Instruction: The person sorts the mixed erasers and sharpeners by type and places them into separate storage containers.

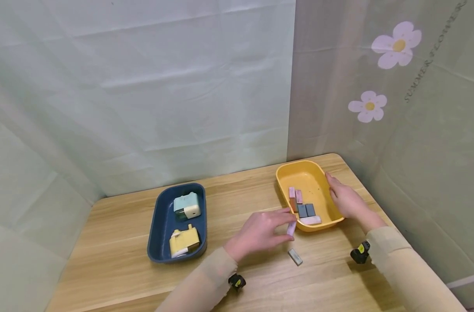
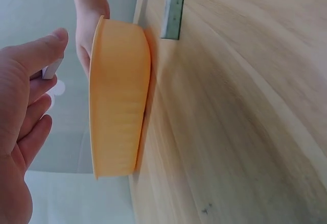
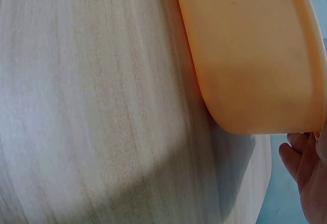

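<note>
My left hand (image 1: 262, 229) pinches a small pale purple block (image 1: 292, 228) between thumb and fingers, at the front left corner of a yellow bin (image 1: 330, 223). In the left wrist view the block's pale end (image 2: 51, 70) shows between the fingertips. My right hand (image 1: 348, 200) grips the bin's right rim, fingers against the outer wall in the right wrist view. Inside the bin lie two dark grey blocks (image 1: 306, 210), a pale purple block (image 1: 310, 220) along the front, and purple and orange blocks (image 1: 293, 199) by the left wall. A grey block (image 1: 295, 256) lies on the table below the left hand.
A dark blue bin (image 1: 152, 234) stands on the left of the wooden table (image 1: 240, 199). It holds a light blue and white object (image 1: 187, 205) and a yellow one (image 1: 184, 240). Pale curtains (image 1: 182, 95) hang along the table's back and sides.
</note>
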Demonstrator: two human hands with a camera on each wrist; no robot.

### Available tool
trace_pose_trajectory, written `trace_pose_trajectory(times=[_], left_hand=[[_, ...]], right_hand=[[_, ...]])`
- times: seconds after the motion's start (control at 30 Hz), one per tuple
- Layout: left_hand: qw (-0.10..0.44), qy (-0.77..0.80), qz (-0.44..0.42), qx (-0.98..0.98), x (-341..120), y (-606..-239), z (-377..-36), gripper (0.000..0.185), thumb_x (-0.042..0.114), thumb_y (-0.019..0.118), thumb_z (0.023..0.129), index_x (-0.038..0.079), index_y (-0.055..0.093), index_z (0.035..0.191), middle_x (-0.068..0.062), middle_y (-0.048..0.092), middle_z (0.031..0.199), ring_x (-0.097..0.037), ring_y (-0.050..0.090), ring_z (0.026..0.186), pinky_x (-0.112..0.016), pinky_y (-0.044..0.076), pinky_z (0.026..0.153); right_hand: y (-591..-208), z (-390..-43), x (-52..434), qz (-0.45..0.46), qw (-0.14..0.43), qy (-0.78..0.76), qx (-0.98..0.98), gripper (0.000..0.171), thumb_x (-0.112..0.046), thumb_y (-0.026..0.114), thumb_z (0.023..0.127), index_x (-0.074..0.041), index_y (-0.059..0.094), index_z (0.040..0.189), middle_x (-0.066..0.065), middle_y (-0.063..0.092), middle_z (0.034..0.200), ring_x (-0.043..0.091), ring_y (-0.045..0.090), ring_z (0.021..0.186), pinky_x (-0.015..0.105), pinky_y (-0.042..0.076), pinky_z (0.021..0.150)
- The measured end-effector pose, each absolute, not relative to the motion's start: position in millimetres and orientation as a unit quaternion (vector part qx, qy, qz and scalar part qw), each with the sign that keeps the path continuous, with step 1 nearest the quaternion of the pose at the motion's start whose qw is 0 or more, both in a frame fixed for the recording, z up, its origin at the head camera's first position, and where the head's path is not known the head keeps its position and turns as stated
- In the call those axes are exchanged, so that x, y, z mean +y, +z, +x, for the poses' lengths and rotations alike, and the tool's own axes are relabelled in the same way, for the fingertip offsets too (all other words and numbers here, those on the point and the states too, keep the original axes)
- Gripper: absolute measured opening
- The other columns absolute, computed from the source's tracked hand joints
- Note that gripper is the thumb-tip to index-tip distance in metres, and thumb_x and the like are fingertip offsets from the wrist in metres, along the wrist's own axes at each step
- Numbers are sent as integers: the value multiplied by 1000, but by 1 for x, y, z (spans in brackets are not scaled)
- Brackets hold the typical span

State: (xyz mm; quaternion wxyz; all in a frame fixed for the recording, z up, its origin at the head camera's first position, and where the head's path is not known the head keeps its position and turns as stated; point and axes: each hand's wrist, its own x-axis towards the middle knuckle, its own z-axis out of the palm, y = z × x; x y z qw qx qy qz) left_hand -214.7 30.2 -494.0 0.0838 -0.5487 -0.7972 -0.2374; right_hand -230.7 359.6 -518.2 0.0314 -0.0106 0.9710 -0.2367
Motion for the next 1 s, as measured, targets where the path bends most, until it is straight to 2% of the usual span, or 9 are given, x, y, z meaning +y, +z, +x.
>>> trace_pose_trajectory(times=[0.27, 0.6, 1.0], left_hand=[[100, -258, -528, -803, 42, -492, -219, 49, 31, 90, 89, 13, 76, 132, -2, 72, 136, -17, 64, 134, -20, 58, 94], [96, -259, -494, -824, 54, -488, -222, 49, 34, 89, 91, 15, 75, 134, -2, 70, 140, -16, 65, 132, -26, 54, 105], [84, -231, -442, -863, 70, -491, -230, 48, 39, 86, 93, 17, 76, 133, -4, 71, 140, -18, 68, 128, -30, 60, 97]], right_hand=[[-518, -229, 359, -5, 29, -237, 971, 63, -17, 40, 117, -2, 11, 171, 29, 22, 172, 50, 24, 157, 65, 23, 125], [-519, -229, 358, -6, 28, -238, 971, 62, -17, 39, 117, 0, 13, 170, 30, 23, 171, 50, 24, 157, 65, 23, 125], [-519, -228, 357, -2, 29, -239, 971, 62, -18, 40, 117, -1, 13, 171, 28, 22, 172, 50, 24, 157, 64, 24, 125]])
